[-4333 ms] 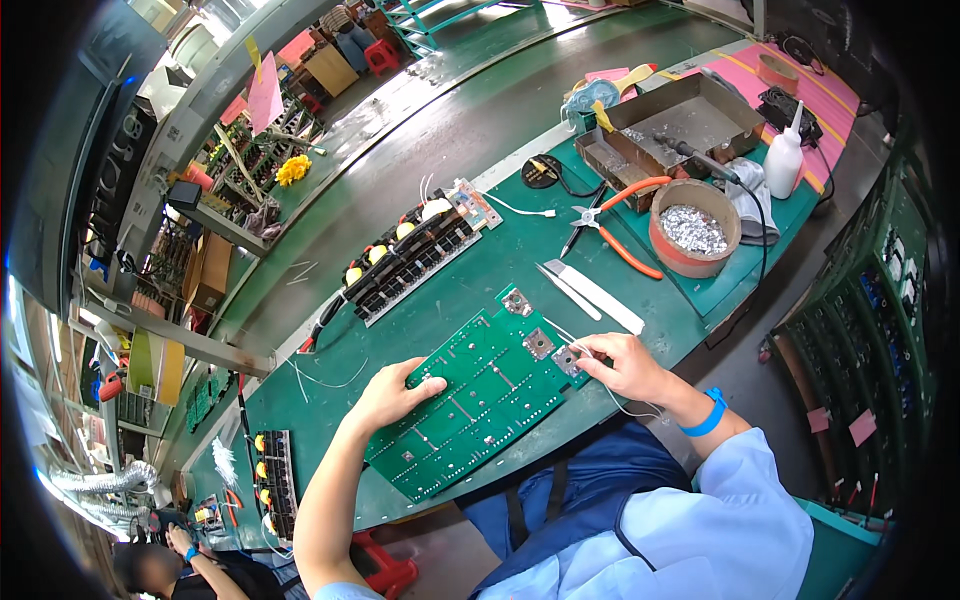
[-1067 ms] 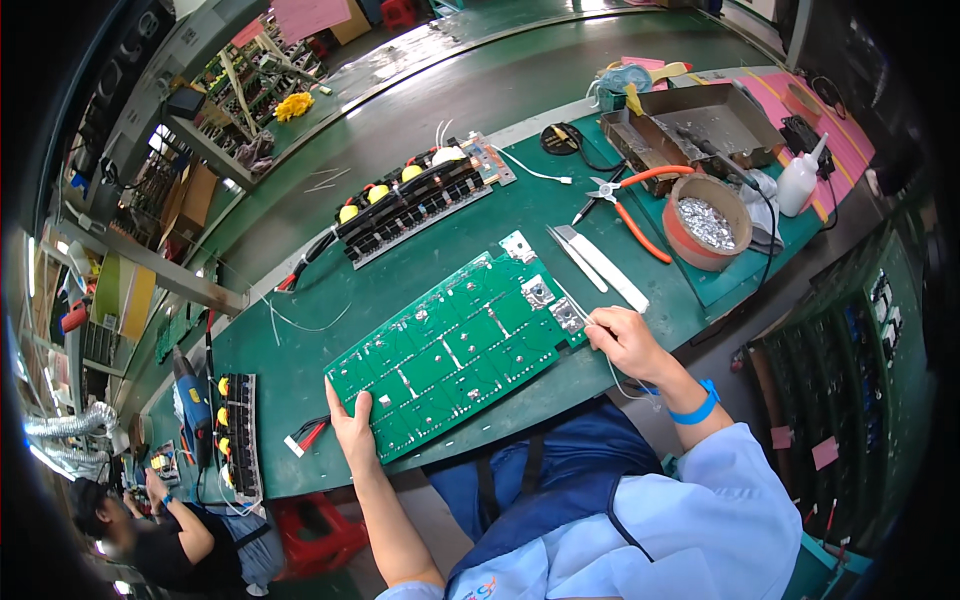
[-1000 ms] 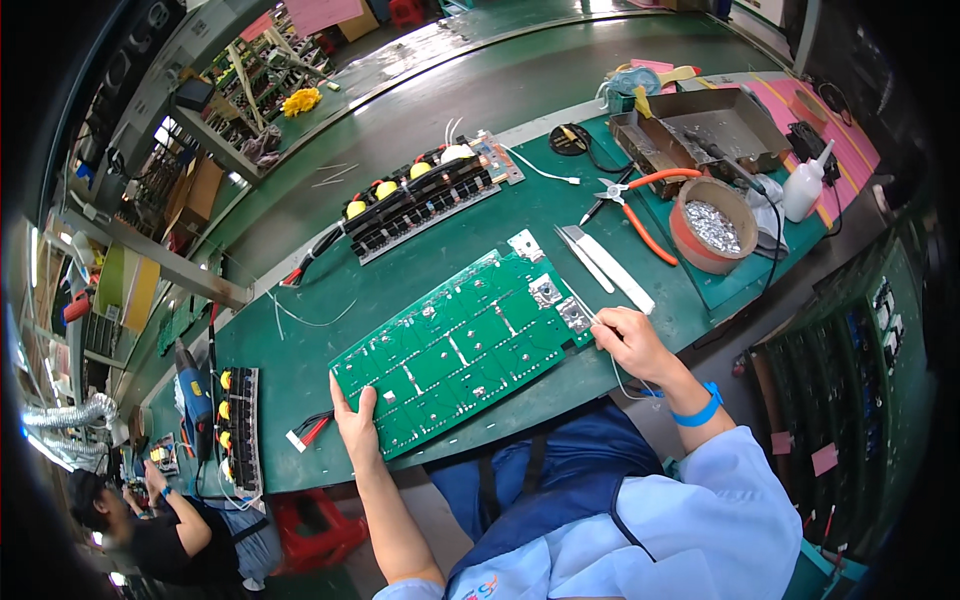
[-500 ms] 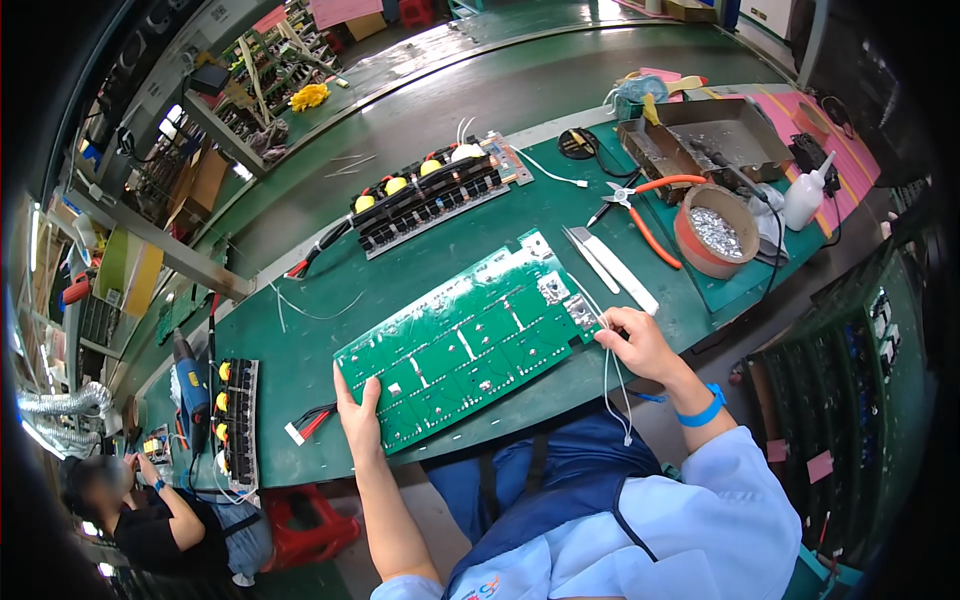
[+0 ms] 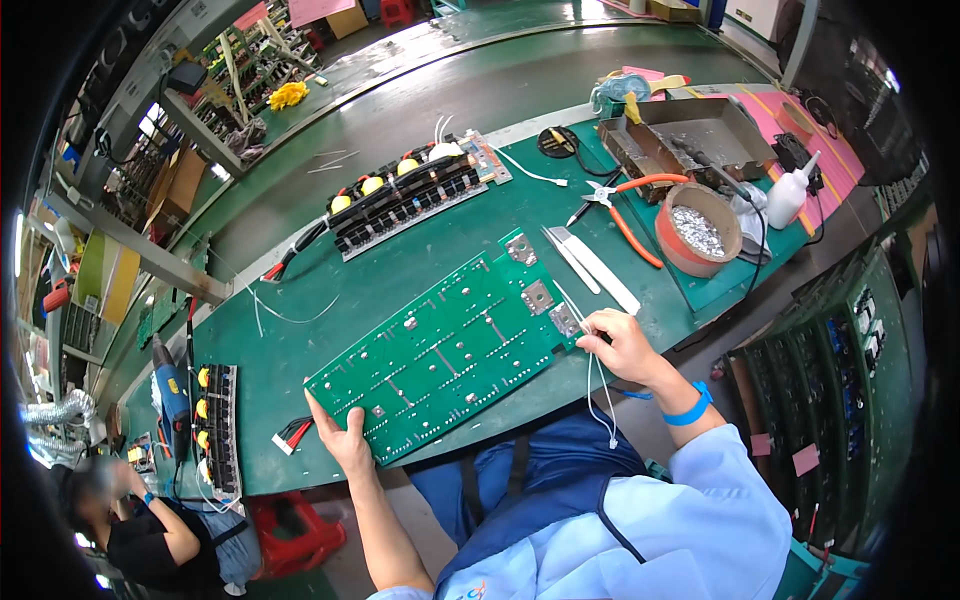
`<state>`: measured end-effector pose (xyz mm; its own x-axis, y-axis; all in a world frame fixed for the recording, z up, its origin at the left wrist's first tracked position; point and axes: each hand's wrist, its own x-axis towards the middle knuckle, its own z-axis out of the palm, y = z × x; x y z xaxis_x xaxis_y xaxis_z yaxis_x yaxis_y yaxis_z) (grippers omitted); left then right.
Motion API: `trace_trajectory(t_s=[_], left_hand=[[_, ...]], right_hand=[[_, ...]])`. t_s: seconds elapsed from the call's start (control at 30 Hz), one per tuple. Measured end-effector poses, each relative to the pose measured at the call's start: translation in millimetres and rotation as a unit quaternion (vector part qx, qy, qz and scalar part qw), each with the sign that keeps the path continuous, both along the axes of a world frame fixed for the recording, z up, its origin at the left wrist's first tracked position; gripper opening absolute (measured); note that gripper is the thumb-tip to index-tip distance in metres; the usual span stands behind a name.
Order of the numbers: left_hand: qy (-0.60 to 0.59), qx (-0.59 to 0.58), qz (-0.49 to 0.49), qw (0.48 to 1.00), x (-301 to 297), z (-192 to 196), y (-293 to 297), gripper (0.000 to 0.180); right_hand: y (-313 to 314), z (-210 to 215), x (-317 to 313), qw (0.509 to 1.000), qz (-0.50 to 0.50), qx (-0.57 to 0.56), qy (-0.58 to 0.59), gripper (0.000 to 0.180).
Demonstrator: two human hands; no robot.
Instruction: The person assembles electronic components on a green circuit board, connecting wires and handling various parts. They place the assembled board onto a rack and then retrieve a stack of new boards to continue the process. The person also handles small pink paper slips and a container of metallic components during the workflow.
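Observation:
A long green circuit board [image 5: 450, 350] lies slanted on the green bench mat [image 5: 300, 330] in front of me. My left hand [image 5: 340, 437] grips its near left corner. My right hand [image 5: 622, 345] sits at the board's right end, by a small metal pad [image 5: 565, 320], and pinches thin white wires [image 5: 598, 395] that hang down off the bench edge. A blue band is on my right wrist.
Behind the board lies a black assembly with yellow caps [image 5: 400, 195]. To the right are orange-handled pliers [image 5: 625, 205], a white strip [image 5: 595, 268], a round tub of small metal parts [image 5: 697, 228], a grey tray [image 5: 690, 135] and a squeeze bottle [image 5: 790, 195]. Another person [image 5: 150, 530] sits at lower left beside a blue power screwdriver [image 5: 172, 385].
My left hand has slid from the middle of the board to its near left corner. The board now lies more slanted, and my right hand now holds white wires at its right end.

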<state>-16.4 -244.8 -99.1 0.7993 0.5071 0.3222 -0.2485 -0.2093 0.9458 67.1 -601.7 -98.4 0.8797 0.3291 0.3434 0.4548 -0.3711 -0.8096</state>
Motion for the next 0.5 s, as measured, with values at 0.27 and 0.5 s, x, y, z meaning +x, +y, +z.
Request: trace_trajectory(t_s=[0.27,0.5], left_hand=[[0.110,-0.102,-0.056,0.987,22.5,28.7,-0.1,0.059],[0.134,-0.182,-0.091,0.970,29.5,23.9,14.2,0.060]], right_hand=[[1.6,8.9,-1.0,0.990,0.020,0.060,0.130,0.011],[2.4,6.4,-0.2,0.989,0.019,0.073,0.131,0.014]])
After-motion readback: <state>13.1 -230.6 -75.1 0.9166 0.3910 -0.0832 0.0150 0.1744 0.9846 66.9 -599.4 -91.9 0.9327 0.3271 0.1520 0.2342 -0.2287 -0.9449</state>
